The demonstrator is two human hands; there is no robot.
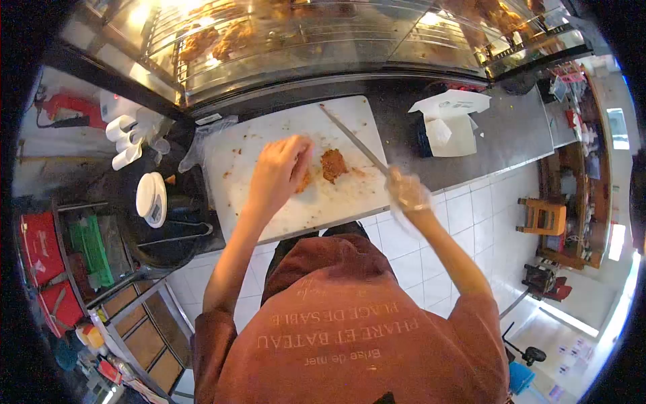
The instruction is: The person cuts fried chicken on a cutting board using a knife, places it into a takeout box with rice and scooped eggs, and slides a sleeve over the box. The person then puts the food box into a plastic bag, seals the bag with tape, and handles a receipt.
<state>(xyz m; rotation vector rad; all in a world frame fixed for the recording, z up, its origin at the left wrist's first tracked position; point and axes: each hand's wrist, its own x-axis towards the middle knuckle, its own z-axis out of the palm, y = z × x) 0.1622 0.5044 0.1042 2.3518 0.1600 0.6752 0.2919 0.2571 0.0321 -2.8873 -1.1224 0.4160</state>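
My right hand (407, 192), in a clear plastic glove, grips the handle of a long knife (355, 139). Its blade slants up and left over the right part of a white cutting board (269, 219). Above the board's middle is my left hand (286, 161), its fingers curled together; whether anything is between them is hidden. Part of an orange-brown fried piece (305, 180) shows beside and below the left palm. Between the hands lies another browned fried piece (333, 165), apart from the blade. Crumbs and oily smears dot the board.
A lit glass display case (289, 54) with fried food borders the counter's back. An open white box (451, 128) stands right of the board. To the left are a clear plastic bag (196, 151), a white kitchen scale (151, 200) and tongs (178, 232).
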